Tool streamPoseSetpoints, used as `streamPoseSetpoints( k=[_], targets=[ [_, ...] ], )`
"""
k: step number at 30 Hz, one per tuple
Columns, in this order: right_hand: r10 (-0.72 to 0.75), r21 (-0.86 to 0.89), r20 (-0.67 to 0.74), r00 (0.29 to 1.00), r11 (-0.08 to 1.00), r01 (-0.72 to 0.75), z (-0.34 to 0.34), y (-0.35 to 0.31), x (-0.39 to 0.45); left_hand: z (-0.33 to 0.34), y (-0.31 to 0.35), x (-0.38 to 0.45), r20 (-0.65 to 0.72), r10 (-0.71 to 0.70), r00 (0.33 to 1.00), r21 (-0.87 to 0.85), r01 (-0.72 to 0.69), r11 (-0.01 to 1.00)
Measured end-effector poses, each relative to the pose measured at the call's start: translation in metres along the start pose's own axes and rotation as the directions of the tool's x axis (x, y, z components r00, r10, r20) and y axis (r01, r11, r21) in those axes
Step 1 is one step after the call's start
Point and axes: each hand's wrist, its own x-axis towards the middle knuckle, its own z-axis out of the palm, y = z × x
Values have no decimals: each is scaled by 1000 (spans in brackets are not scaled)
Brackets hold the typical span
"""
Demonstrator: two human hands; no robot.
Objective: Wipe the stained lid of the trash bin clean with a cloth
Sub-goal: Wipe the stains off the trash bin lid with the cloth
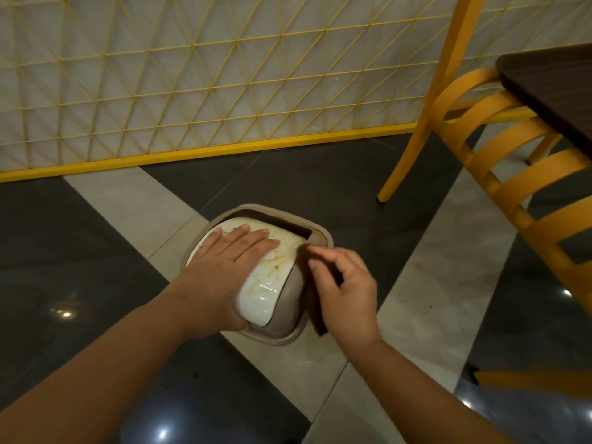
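Head view: where dark and pale floor tiles [105,251] meet, the trash bin [288,330] stands below a yellow lattice screen [192,91], its white swing lid [272,277] streaked with orange-brown stains. The left hand [221,270] presses flat on the lid, fingers straight. The right hand [346,290] pinches a dark cloth [315,302] at the lid's right edge. A yellow chair [499,174] stands at right.
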Motion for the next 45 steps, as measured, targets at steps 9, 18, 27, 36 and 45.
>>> streamPoseSetpoints(
  k=[9,18,27,36,45],
  targets=[
    [162,-162,130,978,977,-140,-7,28,-47,-1,14,0,-1,-71,997,-37,71,997],
    [-17,-373,227,974,922,103,-24,28,-19,-4,30,3,-53,-147,988,-128,139,982],
    [-143,-375,374,916,880,291,-30,28,-39,6,45,5,-87,-291,953,-185,272,944],
    [-254,-373,526,811,788,489,-28,18,-50,7,47,7,-103,-326,940,-182,305,935],
    [-257,-389,580,773,747,539,-6,23,-64,9,48,7,-144,-333,932,-194,304,933]
  ],
)
